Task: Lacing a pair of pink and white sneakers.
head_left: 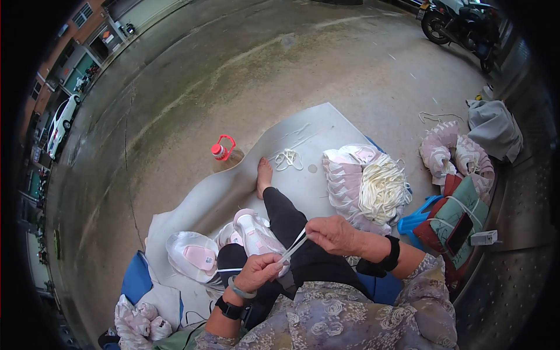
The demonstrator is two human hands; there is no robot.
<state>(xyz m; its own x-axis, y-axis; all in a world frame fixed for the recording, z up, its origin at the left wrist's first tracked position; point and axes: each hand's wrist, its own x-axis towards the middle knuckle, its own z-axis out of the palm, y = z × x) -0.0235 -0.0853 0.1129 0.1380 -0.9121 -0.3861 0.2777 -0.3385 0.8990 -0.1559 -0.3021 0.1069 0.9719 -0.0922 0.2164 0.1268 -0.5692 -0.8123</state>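
I sit on a grey mat (303,137) with one leg in black stretched out. My left hand (258,271) pinches the lower end of a thin white cord (294,246). My right hand (333,234) grips the upper end of the same cord, which runs taut between them above my knee. A pink and white mask-like piece (255,230) lies on my lap just behind the hands. A similar white and pink piece (193,254) rests to the left.
A stack of pink pieces with a bundle of cream cords (373,186) lies on the right. A bottle with a red cap (223,153) stands by the mat. Bags, a phone (459,232) and more pink bundles (455,154) sit far right. A motorbike (461,23) is parked beyond.
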